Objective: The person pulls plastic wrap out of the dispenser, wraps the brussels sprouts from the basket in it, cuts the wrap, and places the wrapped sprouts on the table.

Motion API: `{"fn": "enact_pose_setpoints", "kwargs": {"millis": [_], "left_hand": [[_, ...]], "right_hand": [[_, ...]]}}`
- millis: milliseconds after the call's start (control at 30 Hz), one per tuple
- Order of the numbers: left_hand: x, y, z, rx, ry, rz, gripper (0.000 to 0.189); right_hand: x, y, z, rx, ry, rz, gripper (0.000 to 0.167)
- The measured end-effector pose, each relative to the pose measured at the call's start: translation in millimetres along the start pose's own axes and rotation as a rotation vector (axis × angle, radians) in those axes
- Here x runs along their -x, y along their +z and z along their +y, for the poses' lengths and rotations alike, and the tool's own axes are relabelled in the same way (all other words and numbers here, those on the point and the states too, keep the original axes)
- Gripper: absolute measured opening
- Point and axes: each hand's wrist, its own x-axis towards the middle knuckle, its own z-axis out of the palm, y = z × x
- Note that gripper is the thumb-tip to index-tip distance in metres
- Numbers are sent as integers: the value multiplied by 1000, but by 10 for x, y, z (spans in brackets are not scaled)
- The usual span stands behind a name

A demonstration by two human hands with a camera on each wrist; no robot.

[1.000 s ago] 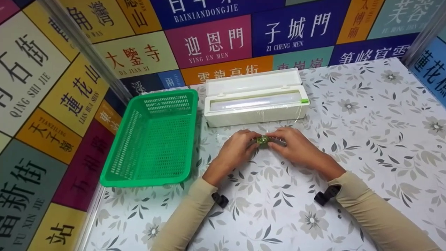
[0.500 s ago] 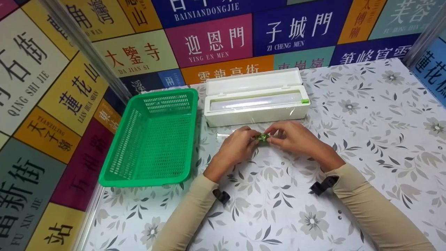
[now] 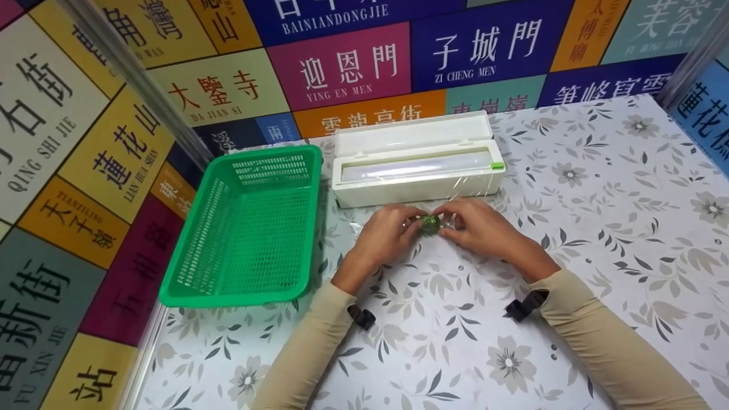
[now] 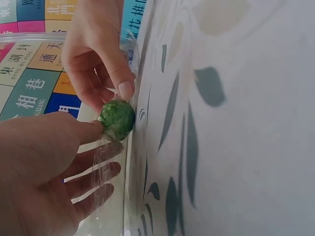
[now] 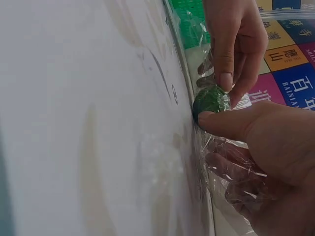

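A small round green thing (image 3: 430, 224) with leaf-like creases is covered in clear cling film (image 5: 224, 160), low over the tabletop. My left hand (image 3: 384, 236) pinches its left side between thumb and fingers. From the right, my right hand (image 3: 481, 230) pinches its other side, thumb tip pressed on it in the right wrist view. Crumpled film trails across the right fingers there, and a loose film edge also shows beside the left hand in the head view. In the left wrist view the green ball (image 4: 117, 119) sits between both hands' fingertips.
A white cling film box (image 3: 418, 188) stands behind the hands, its lid raised and a film roll (image 3: 418, 166) inside. To the left is a green plastic basket (image 3: 310, 245). Printed panels (image 3: 347, 68) wall the back and left of the flower-patterned table (image 3: 569, 239).
The green ball has turned between my fingers and shows a rounder, darker face. My right hand drew slightly back and came in against it again; my left hand stays nearly in place.
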Motion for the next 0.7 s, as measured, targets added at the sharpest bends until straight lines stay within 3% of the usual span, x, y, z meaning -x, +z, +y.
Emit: {"fn": "enact_pose_setpoints", "kwargs": {"millis": [367, 533, 700], "left_hand": [[-23, 45, -44, -166, 96, 51, 31], [-30, 55, -57, -164, 87, 43, 31], [-40, 64, -59, -120, 51, 51, 30]], "right_hand": [[36, -19, 20, 25, -2, 15, 42], [40, 7, 32, 13, -31, 76, 43], [18, 23, 35, -44, -27, 71, 36]]}}
